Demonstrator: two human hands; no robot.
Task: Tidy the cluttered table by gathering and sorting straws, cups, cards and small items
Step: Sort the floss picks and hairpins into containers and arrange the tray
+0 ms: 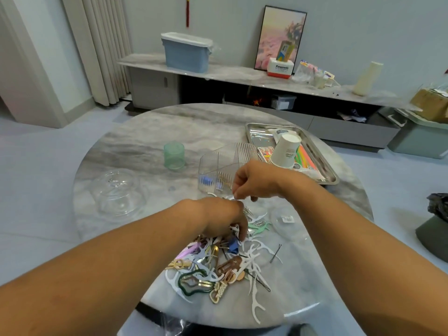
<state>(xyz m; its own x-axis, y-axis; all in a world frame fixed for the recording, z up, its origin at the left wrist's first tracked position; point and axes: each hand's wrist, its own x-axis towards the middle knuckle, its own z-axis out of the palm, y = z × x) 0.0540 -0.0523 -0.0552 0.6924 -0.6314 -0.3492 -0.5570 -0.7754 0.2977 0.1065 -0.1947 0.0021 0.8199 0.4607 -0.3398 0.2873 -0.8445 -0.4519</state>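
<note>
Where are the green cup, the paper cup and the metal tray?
green cup [174,155], head view, middle of its side wall
paper cup [286,151], head view, its white side
metal tray [326,167], head view, bare right rim

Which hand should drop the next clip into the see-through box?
Probably the right hand. It is raised beside the clear divided organizer, apparently pinching something small. The left hand is lower, fingers down in the pile of small items.

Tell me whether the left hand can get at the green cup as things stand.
Probably yes. The green cup stands alone on bare table, up and left of the left hand, which is busy in the pile of small items. Nothing lies between them.
</note>
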